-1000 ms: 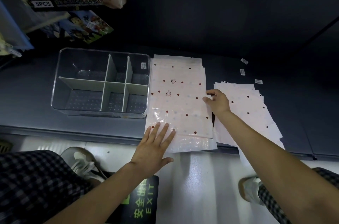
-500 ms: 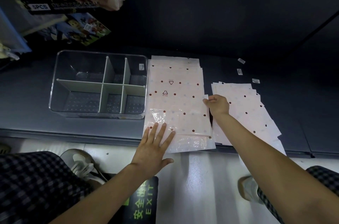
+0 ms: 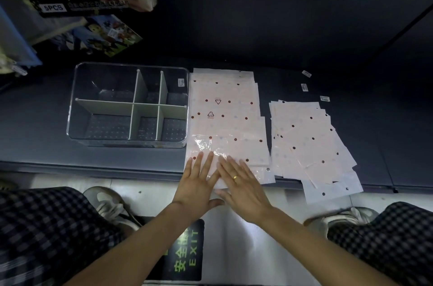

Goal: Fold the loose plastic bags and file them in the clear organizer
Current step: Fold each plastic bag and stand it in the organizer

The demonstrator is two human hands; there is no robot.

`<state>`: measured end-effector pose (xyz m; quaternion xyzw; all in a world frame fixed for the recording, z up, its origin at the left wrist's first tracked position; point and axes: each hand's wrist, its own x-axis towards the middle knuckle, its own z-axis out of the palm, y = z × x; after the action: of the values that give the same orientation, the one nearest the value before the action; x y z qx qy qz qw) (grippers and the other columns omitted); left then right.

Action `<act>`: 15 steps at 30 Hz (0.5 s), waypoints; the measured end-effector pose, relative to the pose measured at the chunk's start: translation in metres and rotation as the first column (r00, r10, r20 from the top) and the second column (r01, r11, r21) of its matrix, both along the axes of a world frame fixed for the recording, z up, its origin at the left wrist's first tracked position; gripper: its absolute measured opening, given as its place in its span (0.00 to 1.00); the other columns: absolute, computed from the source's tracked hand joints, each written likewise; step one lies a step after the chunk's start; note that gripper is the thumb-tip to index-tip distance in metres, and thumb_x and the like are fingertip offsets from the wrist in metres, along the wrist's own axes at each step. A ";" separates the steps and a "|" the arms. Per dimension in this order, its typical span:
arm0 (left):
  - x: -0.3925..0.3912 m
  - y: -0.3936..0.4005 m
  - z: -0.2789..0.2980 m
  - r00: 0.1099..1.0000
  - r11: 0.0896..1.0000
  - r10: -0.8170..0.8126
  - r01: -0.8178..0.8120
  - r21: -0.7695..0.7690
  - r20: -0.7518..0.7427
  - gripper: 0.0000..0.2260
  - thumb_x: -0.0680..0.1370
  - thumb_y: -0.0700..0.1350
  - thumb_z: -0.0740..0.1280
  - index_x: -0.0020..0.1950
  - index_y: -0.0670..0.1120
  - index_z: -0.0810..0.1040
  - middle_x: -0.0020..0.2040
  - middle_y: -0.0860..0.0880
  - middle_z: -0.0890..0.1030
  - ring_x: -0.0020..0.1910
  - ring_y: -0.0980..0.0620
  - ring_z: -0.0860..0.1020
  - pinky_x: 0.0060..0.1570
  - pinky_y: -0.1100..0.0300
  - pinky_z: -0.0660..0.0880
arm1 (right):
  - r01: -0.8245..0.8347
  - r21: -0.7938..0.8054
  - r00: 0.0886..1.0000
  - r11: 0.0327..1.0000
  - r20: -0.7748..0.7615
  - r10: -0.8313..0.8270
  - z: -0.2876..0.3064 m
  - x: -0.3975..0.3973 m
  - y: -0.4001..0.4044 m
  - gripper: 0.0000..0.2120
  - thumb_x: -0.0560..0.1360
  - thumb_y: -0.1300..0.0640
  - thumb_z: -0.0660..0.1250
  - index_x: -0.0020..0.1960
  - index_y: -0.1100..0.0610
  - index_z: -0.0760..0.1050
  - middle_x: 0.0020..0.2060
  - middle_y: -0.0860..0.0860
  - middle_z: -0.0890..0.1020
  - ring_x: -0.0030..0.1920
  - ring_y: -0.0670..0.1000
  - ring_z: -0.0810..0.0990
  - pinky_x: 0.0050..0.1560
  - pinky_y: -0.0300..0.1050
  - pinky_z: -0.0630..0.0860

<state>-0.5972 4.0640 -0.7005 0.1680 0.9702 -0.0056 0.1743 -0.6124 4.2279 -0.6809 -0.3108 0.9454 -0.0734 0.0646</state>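
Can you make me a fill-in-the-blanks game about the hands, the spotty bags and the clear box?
1. Both hands, left hand and right hand, press flat on the near end of the middle bag stack with ____ fingers.
2. The organizer stands to the ____ of that stack.
3. The compartments of the organizer hold ____ bags.
4. The messier pile lies to the ____ of the stack.

Missing words: straight; left; no; right
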 end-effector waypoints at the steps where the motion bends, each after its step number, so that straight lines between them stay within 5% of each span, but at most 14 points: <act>1: 0.000 -0.001 0.000 1.000 1.000 -0.002 0.002 -0.001 -0.001 0.41 0.74 0.71 0.49 0.74 0.52 0.30 0.74 0.43 0.29 0.73 0.39 0.31 0.72 0.43 0.34 | 0.019 0.046 0.999 0.999 0.043 -0.021 -0.005 0.003 0.004 0.32 0.79 0.39 0.45 0.75 0.58 0.55 0.75 0.52 0.56 0.75 0.53 0.53 0.74 0.48 0.43; 4: -0.001 -0.005 0.003 1.000 1.000 -0.023 0.023 -0.001 -0.009 0.41 0.74 0.71 0.49 0.72 0.53 0.27 0.74 0.43 0.29 0.74 0.40 0.32 0.72 0.44 0.35 | 0.048 0.164 0.997 0.985 0.056 -0.058 -0.012 0.004 0.029 0.35 0.76 0.35 0.37 0.76 0.55 0.40 0.76 0.49 0.42 0.76 0.50 0.39 0.73 0.48 0.34; 8: 0.002 -0.027 0.007 0.998 0.998 -0.062 0.062 0.026 -0.008 0.41 0.75 0.70 0.49 0.72 0.52 0.26 0.74 0.46 0.29 0.73 0.46 0.30 0.72 0.50 0.34 | 0.103 0.238 0.988 0.966 0.088 -0.127 0.002 0.005 0.062 0.38 0.77 0.35 0.35 0.76 0.59 0.53 0.75 0.52 0.53 0.75 0.52 0.52 0.73 0.47 0.39; 13: 0.012 -0.064 0.012 0.999 0.999 -0.032 0.032 0.001 -0.009 0.41 0.76 0.69 0.47 0.74 0.47 0.29 0.75 0.49 0.32 0.75 0.51 0.34 0.73 0.54 0.34 | 0.073 0.243 0.987 0.967 0.122 -0.105 0.015 0.004 0.091 0.39 0.76 0.35 0.34 0.76 0.59 0.54 0.75 0.51 0.53 0.75 0.52 0.54 0.74 0.46 0.39; 15: 0.013 -0.066 0.014 1.000 1.000 -0.014 0.014 0.014 -0.003 0.40 0.76 0.69 0.47 0.74 0.47 0.31 0.76 0.50 0.33 0.75 0.51 0.35 0.73 0.53 0.35 | 0.059 0.264 0.993 0.963 0.085 -0.084 0.023 0.001 0.087 0.38 0.76 0.36 0.34 0.74 0.59 0.60 0.74 0.53 0.59 0.74 0.52 0.60 0.76 0.49 0.47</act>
<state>-0.5846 3.9982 -0.6864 0.1759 0.9693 -0.0003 0.1718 -0.6116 4.3148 -0.6581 -0.2615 0.9533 0.0345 0.1474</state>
